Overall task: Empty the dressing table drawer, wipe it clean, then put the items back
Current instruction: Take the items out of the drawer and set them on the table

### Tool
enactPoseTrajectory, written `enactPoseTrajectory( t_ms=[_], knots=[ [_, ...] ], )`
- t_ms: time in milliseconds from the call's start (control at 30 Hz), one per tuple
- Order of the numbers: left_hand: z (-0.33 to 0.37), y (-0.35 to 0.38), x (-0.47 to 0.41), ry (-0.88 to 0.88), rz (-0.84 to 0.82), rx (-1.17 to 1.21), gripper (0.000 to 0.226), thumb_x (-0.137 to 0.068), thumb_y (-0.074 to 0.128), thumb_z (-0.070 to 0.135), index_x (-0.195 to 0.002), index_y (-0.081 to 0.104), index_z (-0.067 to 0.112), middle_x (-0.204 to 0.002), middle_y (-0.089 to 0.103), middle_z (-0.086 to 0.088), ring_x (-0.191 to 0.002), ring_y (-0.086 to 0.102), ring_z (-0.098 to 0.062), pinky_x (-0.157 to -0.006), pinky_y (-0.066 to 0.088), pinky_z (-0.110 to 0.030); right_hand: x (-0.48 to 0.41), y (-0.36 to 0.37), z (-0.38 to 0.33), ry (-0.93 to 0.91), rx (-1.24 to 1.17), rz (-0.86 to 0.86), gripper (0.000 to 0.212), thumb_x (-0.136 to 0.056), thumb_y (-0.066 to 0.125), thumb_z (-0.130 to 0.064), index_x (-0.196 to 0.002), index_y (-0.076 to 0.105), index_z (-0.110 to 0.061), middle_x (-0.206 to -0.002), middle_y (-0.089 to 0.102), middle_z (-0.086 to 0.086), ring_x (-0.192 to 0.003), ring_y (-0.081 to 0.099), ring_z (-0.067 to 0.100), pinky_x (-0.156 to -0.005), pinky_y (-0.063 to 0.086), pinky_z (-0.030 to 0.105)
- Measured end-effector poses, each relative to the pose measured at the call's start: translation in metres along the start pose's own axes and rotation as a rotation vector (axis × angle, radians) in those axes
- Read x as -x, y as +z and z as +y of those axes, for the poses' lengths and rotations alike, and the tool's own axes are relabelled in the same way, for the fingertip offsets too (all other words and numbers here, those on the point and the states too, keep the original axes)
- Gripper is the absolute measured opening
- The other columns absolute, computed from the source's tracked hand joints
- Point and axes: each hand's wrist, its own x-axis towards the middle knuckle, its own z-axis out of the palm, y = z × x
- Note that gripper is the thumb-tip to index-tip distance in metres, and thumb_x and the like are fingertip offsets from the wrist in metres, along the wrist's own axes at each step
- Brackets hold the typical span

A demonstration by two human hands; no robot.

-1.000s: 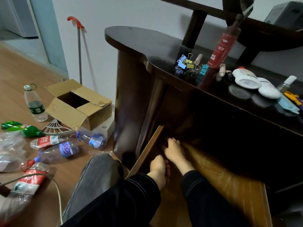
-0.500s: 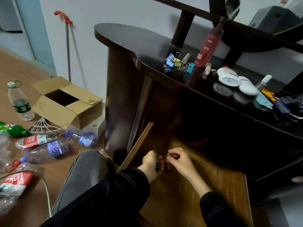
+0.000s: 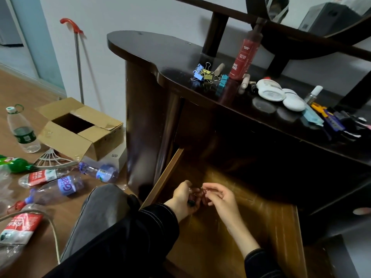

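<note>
Drawer (image 3: 261, 227) pulled out near the floor, wooden bottom mostly bare. Both hands inside at its left near corner, almost touching. Left hand (image 3: 183, 198): fingers curled round a small dark clip (image 3: 191, 203). Right hand (image 3: 222, 198): thumb and forefinger pinch a thin wire loop (image 3: 204, 191); can't tell if it's part of the same clip. On the dressing table (image 3: 160, 51) top, far side: binder clips (image 3: 206, 74), upright red bottle (image 3: 244, 57) just right of them, white containers (image 3: 270, 90) further right. Floor on the left: open cardboard box (image 3: 80, 127), plastic bottles (image 3: 60, 187).
</note>
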Motion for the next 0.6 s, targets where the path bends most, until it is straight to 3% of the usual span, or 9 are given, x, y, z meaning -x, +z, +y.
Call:
enactPoseTrajectory(
  t_ms=[100, 200, 267, 400, 500, 600],
  knots=[
    [0.001, -0.002, -0.001, 0.047, 0.059, -0.063, 0.023, -0.095, 0.051, 0.018, -0.078, 0.059, 0.005, -0.064, 0.054, -0.006, -0.051, 0.043, -0.014, -0.038, 0.029, -0.017, -0.016, 0.000, 0.011, 0.061, 0.227, 0.135, 0.030, -0.098, 0.059, -0.012, -0.119, 0.062, -0.034, -0.124, 0.063, -0.010, -0.106, 0.063, 0.009, -0.090, 0.058, 0.034],
    [0.001, -0.004, -0.002, 0.083, 0.092, -0.094, 0.022, -0.097, 0.051, 0.017, -0.080, 0.059, 0.006, -0.067, 0.051, -0.004, -0.048, 0.040, -0.012, -0.035, 0.024, -0.018, -0.032, 0.003, 0.026, 0.099, 0.371, 0.019, 0.049, -0.098, 0.060, -0.014, -0.142, 0.049, -0.031, -0.134, 0.046, -0.014, -0.122, 0.058, 0.017, -0.099, 0.053, 0.035],
    [0.001, -0.005, -0.002, 0.083, 0.101, -0.096, 0.023, -0.099, 0.050, 0.018, -0.082, 0.059, 0.006, -0.067, 0.051, -0.004, -0.048, 0.039, -0.011, -0.036, 0.023, -0.018, -0.043, 0.007, 0.035, 0.067, 0.512, -0.048, 0.047, -0.099, 0.060, -0.018, -0.143, 0.048, -0.031, -0.136, 0.044, -0.012, -0.121, 0.057, 0.018, -0.097, 0.054, 0.033],
    [0.001, -0.006, -0.005, 0.084, 0.112, -0.101, 0.025, -0.101, 0.048, 0.020, -0.082, 0.058, 0.008, -0.065, 0.048, -0.002, -0.046, 0.036, -0.011, -0.037, 0.021, -0.019, -0.054, 0.009, 0.049, -0.040, 0.799, -0.026, 0.006, -0.100, 0.059, -0.030, -0.102, 0.065, -0.030, -0.112, 0.054, -0.011, -0.086, 0.058, 0.005, -0.066, 0.051, 0.020],
    [0.001, -0.007, -0.006, 0.100, 0.108, -0.108, 0.025, -0.101, 0.050, 0.023, -0.081, 0.057, 0.009, -0.063, 0.048, -0.002, -0.045, 0.036, -0.011, -0.039, 0.021, -0.021, -0.047, 0.004, 0.053, -0.056, 0.839, 0.010, 0.023, -0.098, 0.062, -0.035, -0.076, 0.059, -0.031, -0.094, 0.053, -0.012, -0.073, 0.055, 0.004, -0.058, 0.050, 0.025],
    [0.001, -0.005, -0.005, 0.132, 0.075, -0.148, 0.026, -0.100, 0.052, 0.025, -0.078, 0.054, 0.011, -0.061, 0.048, -0.001, -0.042, 0.036, -0.012, -0.039, 0.021, -0.021, -0.030, -0.008, 0.044, -0.067, 0.747, 0.050, 0.029, -0.096, 0.064, -0.044, -0.071, 0.059, -0.031, -0.089, 0.055, -0.012, -0.068, 0.060, 0.006, -0.055, 0.051, 0.025]
  ],
)
